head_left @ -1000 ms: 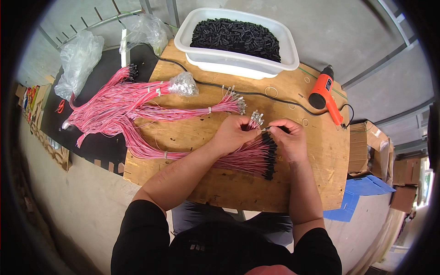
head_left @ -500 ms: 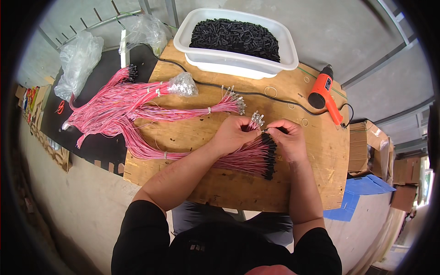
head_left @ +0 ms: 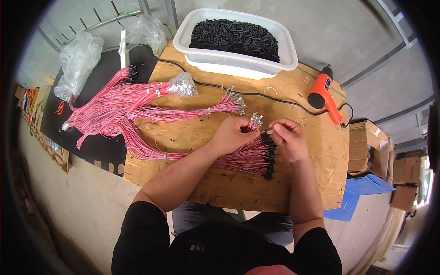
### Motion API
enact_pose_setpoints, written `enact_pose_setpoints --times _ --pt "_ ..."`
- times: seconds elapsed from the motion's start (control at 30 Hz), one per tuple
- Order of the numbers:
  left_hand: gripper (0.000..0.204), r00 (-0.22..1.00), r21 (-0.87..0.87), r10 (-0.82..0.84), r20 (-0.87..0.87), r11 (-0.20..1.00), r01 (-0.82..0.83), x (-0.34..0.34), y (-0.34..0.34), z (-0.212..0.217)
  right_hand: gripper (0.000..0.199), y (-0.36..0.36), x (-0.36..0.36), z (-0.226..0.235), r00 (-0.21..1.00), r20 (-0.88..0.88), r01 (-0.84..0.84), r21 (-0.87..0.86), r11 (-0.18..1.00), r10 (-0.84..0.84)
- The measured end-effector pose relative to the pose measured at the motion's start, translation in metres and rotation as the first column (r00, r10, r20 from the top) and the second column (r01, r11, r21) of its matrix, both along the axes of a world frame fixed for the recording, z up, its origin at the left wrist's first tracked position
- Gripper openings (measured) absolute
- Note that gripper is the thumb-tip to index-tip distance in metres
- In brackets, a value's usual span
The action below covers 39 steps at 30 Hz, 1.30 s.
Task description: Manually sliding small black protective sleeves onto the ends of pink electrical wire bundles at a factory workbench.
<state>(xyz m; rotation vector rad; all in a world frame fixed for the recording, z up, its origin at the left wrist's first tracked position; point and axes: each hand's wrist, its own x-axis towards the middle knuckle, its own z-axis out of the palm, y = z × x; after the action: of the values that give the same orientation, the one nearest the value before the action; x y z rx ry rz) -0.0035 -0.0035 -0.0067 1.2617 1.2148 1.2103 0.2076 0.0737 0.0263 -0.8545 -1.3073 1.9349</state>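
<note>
My left hand point(head_left: 236, 136) is closed around a bundle of thin pink wires point(head_left: 229, 162), thumb and fingers pinched near the wire ends. Shiny bare metal terminals point(head_left: 256, 120) stick up beyond its fingers. Just right of it, my right hand point(head_left: 289, 139) pinches a small black sleeve point(head_left: 266, 130) between thumb and fingertips, at the end of a wire by the left thumb. Below both hands, a fan of wire ends capped with black sleeves point(head_left: 269, 162) lies on the wooden table point(head_left: 311, 183). Whether the pinched sleeve is fully on its wire is hidden.
Behind the hands stands a white tub point(head_left: 229, 64) of loose black sleeves. An orange heat gun point(head_left: 324, 89) lies right, its black cord point(head_left: 238, 93) crossing the table. More pink wire bundles point(head_left: 107, 107) spread left, near a plastic bag point(head_left: 183, 85). Cardboard boxes point(head_left: 360, 149) stand beyond the right edge.
My right hand has shifted slightly right and its fingers have curled in more, still at the black sleeve. The left hand and the wire bundle have barely moved.
</note>
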Motion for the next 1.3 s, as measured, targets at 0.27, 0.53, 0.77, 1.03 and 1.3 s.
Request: enact_pose_setpoints --times 0.27,0.53,0.77,1.03,1.3 --pt "0.015 0.999 0.076 -0.009 -0.048 0.997 0.013 0.003 -0.002 0.007 0.014 0.004 0.006 0.0 0.998 -0.022 -0.065 -0.109 0.992 0.063" --pt "0.015 0.998 0.076 -0.043 -0.053 0.996 0.047 0.002 -0.002 0.005 0.014 0.004 0.006 -0.001 0.991 0.041 -0.122 -0.051 0.991 0.124" --pt "0.015 0.997 0.113 -0.035 -0.063 0.993 0.041 0.003 -0.001 0.006 0.015 0.001 0.005 0.003 0.992 0.034 -0.119 -0.044 0.992 0.12" --pt "0.014 0.998 0.065 -0.031 -0.056 0.997 0.035 0.004 -0.004 0.012 0.014 0.002 0.006 0.006 0.991 0.003 -0.133 -0.069 0.989 0.133" --pt "0.013 0.998 0.019 -0.055 -0.036 0.998 0.055 0.003 -0.003 0.009 0.01 0.001 0.004 0.008 0.992 0.032 -0.117 -0.07 0.991 0.119"
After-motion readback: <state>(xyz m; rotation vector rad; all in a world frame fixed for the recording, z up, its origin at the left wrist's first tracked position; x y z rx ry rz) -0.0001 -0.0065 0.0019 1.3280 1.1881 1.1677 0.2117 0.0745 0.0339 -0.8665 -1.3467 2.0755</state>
